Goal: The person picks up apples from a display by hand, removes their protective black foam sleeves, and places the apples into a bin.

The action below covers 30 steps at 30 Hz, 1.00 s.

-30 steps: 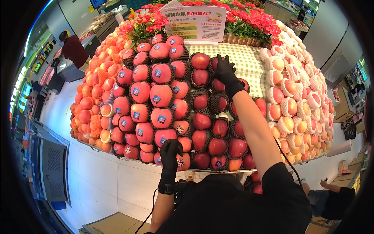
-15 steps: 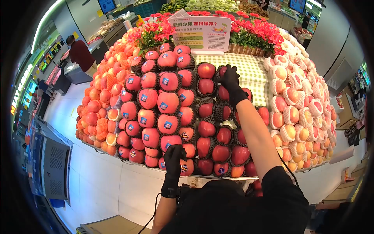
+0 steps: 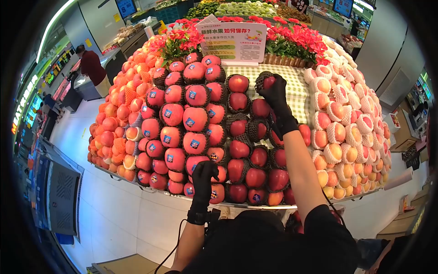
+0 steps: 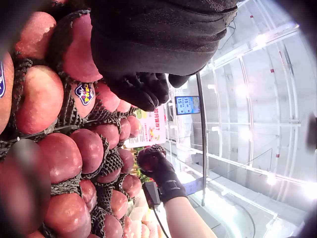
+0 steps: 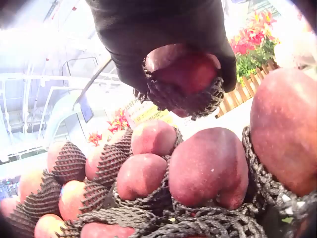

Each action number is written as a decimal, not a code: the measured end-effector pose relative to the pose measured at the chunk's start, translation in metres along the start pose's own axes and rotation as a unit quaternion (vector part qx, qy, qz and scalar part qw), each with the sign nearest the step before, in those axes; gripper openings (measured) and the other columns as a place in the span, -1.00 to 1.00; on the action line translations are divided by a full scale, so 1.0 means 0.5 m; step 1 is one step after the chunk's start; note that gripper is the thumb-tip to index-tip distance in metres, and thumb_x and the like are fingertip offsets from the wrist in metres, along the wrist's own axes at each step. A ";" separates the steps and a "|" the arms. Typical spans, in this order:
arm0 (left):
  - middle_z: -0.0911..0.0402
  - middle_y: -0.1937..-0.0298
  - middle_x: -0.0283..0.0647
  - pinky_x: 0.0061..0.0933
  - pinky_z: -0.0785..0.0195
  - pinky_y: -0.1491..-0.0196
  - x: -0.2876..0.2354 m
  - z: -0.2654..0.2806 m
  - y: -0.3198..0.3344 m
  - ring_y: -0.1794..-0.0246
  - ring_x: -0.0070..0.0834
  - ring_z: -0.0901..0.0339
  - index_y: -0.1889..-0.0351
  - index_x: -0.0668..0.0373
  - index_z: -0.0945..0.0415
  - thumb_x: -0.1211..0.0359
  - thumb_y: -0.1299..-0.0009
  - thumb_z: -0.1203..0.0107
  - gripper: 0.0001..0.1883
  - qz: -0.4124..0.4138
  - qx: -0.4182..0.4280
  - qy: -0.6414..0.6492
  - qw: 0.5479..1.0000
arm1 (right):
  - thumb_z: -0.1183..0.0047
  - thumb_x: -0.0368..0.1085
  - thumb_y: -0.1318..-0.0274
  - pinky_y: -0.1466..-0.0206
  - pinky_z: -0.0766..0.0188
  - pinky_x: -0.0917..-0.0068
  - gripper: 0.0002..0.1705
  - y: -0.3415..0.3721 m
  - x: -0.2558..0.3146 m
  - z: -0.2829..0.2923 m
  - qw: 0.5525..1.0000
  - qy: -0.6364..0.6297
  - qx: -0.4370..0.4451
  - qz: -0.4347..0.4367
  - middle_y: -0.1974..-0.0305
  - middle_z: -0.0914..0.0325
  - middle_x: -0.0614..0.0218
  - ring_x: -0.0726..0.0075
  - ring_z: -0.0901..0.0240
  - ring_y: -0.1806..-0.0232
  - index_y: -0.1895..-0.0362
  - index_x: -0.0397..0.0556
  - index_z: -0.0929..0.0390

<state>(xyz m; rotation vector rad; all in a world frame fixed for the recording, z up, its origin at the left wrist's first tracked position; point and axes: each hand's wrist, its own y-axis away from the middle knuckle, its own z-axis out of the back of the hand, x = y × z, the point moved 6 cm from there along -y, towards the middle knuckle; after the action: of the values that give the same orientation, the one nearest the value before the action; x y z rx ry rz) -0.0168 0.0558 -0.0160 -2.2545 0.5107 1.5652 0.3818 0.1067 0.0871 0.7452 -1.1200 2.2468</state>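
Observation:
My black-gloved right hand (image 3: 275, 95) grips a red apple (image 3: 268, 81) in a black foam net at the back of the display. In the right wrist view the fingers wrap this netted apple (image 5: 185, 74), which hangs above other red apples (image 5: 208, 166). At the front edge my gloved left hand (image 3: 203, 178) hovers over the stickered apples (image 3: 195, 144), fingers loosely curled with nothing in them. The left wrist view shows that hand (image 4: 158, 39) beside netted apples (image 4: 59, 156).
Green checked cloth (image 3: 292, 86) covers the back middle. Fruit in white nets (image 3: 337, 132) is piled right, orange-netted fruit (image 3: 112, 109) left. A printed sign (image 3: 235, 43) and red flowers (image 3: 299, 41) line the back. A person (image 3: 91, 66) stands in the far left aisle.
My right hand has lifted the netted apple from beside the back apples and shifted it slightly right over the cloth. My left hand has stayed near the front edge.

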 end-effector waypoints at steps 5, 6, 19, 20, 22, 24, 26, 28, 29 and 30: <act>-0.51 0.22 -0.23 -0.48 -0.46 0.18 -0.003 -0.044 -0.031 0.24 -0.50 -0.53 0.13 0.24 -0.43 0.39 -0.44 0.03 -0.87 0.003 -0.024 0.041 0.999 | -0.43 -0.19 0.49 -0.17 -0.34 0.15 -0.03 0.082 0.078 0.099 0.995 -0.088 0.051 -0.018 -0.09 -0.32 -0.08 -0.07 -0.32 -0.11 -0.12 -0.25 -0.27; -0.51 0.18 -0.21 -0.46 -0.47 0.14 -0.001 -0.056 -0.036 0.20 -0.46 -0.54 0.09 0.24 -0.42 0.40 -0.44 0.02 -0.85 0.012 -0.035 0.040 0.999 | -0.44 -0.18 0.49 -0.17 -0.34 0.16 -0.01 0.112 0.074 0.107 0.996 -0.082 0.018 -0.013 -0.08 -0.33 -0.07 -0.07 -0.34 -0.10 -0.14 -0.26 -0.26; -0.31 -0.27 -0.09 -0.38 -0.40 -0.16 0.020 -0.265 -0.056 -0.19 -0.33 -0.40 -0.40 0.26 -0.03 0.51 -0.30 -0.15 -0.27 -0.033 0.223 -0.039 0.973 | -0.45 -0.20 0.34 -0.18 -0.39 0.29 0.03 0.389 0.135 0.173 0.920 -0.300 0.160 -0.196 -0.16 -0.29 0.04 0.14 -0.29 -0.21 -0.26 -0.22 -0.18; -0.32 -0.26 -0.08 -0.39 -0.40 -0.16 0.026 -0.273 -0.051 -0.19 -0.33 -0.40 -0.40 0.26 -0.02 0.50 -0.30 -0.16 -0.26 -0.005 0.232 -0.007 0.973 | -0.39 -0.23 0.21 -0.16 -0.41 0.29 0.02 0.404 0.135 0.174 0.944 -0.224 0.172 -0.171 -0.18 -0.30 0.00 0.26 -0.30 -0.22 -0.33 -0.21 -0.09; -0.34 -0.23 -0.05 -0.37 -0.43 -0.15 0.013 -0.282 -0.050 -0.17 -0.31 -0.43 -0.39 0.28 -0.02 0.48 -0.31 -0.16 -0.28 0.005 0.229 -0.056 0.972 | -0.41 -0.21 0.22 -0.12 -0.43 0.35 -0.05 0.418 0.107 0.163 0.952 -0.239 0.147 -0.119 -0.18 -0.31 0.03 0.19 -0.34 -0.18 -0.27 -0.20 -0.19; -0.37 -0.20 -0.02 -0.35 -0.46 -0.13 0.014 -0.281 -0.053 -0.15 -0.30 -0.46 -0.36 0.29 -0.04 0.46 -0.32 -0.16 -0.31 0.032 0.218 -0.047 0.974 | -0.40 -0.21 0.20 -0.08 -0.44 0.38 -0.11 0.426 0.089 0.163 0.950 -0.257 0.143 -0.107 -0.18 -0.32 0.07 0.19 -0.38 -0.13 -0.24 -0.18 -0.25; -0.40 -0.16 0.00 -0.32 -0.49 -0.12 0.028 -0.271 -0.054 -0.12 -0.29 -0.48 -0.33 0.31 -0.07 0.44 -0.34 -0.14 -0.36 0.081 0.198 0.020 0.977 | -0.37 -0.22 0.15 -0.06 -0.44 0.38 -0.16 0.434 0.085 0.177 0.936 -0.280 0.162 -0.138 -0.18 -0.34 0.12 0.27 -0.42 -0.06 -0.25 -0.16 -0.27; -0.41 -0.15 0.01 -0.28 -0.50 -0.13 0.053 -0.255 -0.051 -0.10 -0.26 -0.49 -0.31 0.32 -0.10 0.42 -0.37 -0.11 -0.40 0.138 0.170 0.073 0.973 | -0.34 -0.23 0.09 -0.02 -0.45 0.39 -0.20 0.435 0.079 0.191 0.933 -0.281 0.167 -0.153 -0.16 -0.35 0.17 0.33 -0.42 0.01 -0.25 -0.14 -0.28; -0.42 -0.14 0.01 -0.26 -0.50 -0.13 0.069 -0.247 -0.049 -0.09 -0.25 -0.50 -0.30 0.33 -0.11 0.40 -0.38 -0.09 -0.43 0.166 0.156 0.099 0.969 | -0.32 -0.23 0.06 0.01 -0.45 0.40 -0.22 0.436 0.080 0.196 0.931 -0.281 0.170 -0.160 -0.15 -0.36 0.19 0.37 -0.43 0.04 -0.26 -0.13 -0.28; -0.43 -0.13 0.01 -0.25 -0.50 -0.12 0.087 -0.240 -0.048 -0.09 -0.24 -0.50 -0.29 0.33 -0.13 0.39 -0.40 -0.07 -0.45 0.169 0.157 0.107 0.967 | -0.31 -0.23 0.05 0.02 -0.45 0.40 -0.23 0.436 0.087 0.206 0.943 -0.257 0.153 -0.148 -0.14 -0.37 0.19 0.38 -0.42 0.06 -0.26 -0.13 -0.28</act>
<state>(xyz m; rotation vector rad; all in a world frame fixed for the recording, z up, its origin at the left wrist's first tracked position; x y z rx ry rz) 0.1069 0.0156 -0.0156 -2.1764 1.1702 1.2720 0.2328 -0.0845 0.0500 1.5857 -0.7972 2.0372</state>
